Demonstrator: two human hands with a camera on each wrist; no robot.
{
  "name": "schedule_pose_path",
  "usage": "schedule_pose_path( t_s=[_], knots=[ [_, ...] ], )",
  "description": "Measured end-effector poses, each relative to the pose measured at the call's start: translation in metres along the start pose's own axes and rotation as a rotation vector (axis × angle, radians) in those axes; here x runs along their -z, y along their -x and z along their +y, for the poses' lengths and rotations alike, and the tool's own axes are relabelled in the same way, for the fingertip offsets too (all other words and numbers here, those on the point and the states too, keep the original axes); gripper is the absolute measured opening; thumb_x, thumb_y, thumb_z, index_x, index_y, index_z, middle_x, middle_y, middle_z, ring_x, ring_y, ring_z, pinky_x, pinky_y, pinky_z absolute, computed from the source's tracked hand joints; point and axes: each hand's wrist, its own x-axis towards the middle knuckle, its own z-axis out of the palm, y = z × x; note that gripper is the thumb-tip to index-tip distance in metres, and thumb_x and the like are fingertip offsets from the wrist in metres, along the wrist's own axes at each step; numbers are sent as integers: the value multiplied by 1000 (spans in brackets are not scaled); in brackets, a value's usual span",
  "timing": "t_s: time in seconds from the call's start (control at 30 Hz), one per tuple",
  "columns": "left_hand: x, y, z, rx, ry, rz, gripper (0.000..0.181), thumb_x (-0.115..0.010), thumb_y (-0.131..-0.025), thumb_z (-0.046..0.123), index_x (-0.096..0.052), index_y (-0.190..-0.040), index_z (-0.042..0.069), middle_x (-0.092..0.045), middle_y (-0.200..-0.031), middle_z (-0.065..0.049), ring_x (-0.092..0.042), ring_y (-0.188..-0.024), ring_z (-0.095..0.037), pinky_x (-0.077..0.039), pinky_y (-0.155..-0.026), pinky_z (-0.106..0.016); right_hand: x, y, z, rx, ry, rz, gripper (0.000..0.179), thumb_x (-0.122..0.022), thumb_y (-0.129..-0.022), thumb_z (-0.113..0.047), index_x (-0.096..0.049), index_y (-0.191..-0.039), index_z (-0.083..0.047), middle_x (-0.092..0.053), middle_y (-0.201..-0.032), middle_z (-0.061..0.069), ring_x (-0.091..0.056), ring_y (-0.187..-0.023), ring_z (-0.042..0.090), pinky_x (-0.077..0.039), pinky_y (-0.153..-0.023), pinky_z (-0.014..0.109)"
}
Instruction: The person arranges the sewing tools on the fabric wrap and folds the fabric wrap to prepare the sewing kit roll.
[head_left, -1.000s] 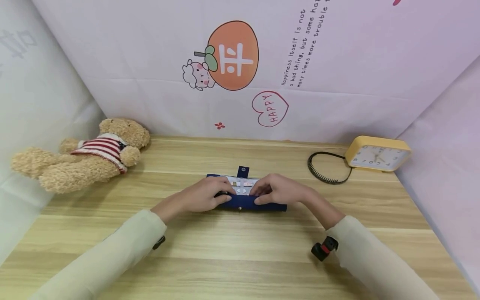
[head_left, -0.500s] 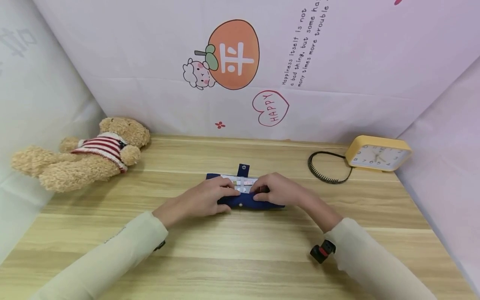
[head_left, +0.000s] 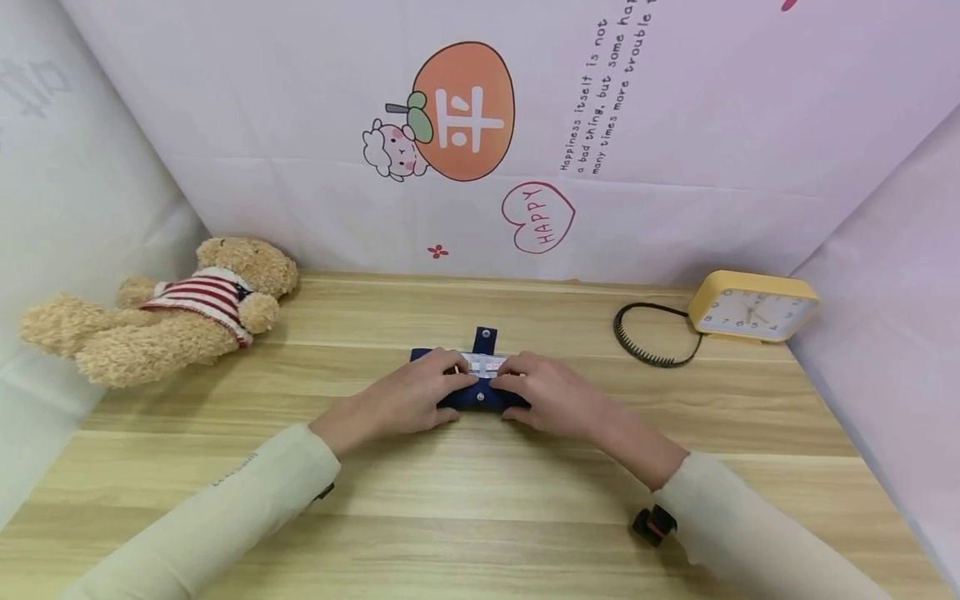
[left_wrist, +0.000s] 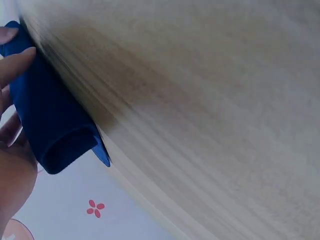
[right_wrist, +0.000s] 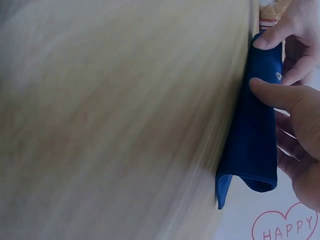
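Note:
A navy blue roll-up pouch lies across the table, its near side folded over into a tube. In the head view a pale inner strip with small printed pictures shows between the hands, and a strap with a snap sticks out at the far edge. My left hand holds the left part of the fold, thumb on the near face and fingers over the top. My right hand grips it the same way, right of the metal snap stud. The pouch's hollow rolled end shows in the left wrist view and right wrist view.
A teddy bear in a striped shirt lies at the left back. On the right back stand a yellow alarm clock and, touching it, a black toothed headband. A printed white cloth rises behind the table.
The pouch's near edge and snap stud have moved away from me as the fold turned over, and less of the pale inside shows. My right hand has shifted left, closer to my left.

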Motion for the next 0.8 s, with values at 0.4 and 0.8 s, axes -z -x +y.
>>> schedule_pose_path(
  t_s=[0.4, 0.8],
  knots=[
    [1, -2, -9, -8, 15, 149, 35, -74, -95, 16, -67, -127, 4, -66, -123, -10, -60, -117, -24, -51, -100, -37, -2, -7, 25, -174, -335, -45, 23, -73, -96, -14, -74, -118, -8, -73, -118, 6, -68, -110, 19, -56, -93, 38],
    [-2, -5, -13, -20, -69, 205, 37, -76, -94, 22, -71, -124, 1, -66, -121, -8, -58, -116, -22, -51, -99, -33, -6, -15, 43, -319, -518, -83, 24, -63, -102, -16, -73, -123, -8, -71, -122, 7, -66, -112, 19, -54, -93, 41]
  ],
)
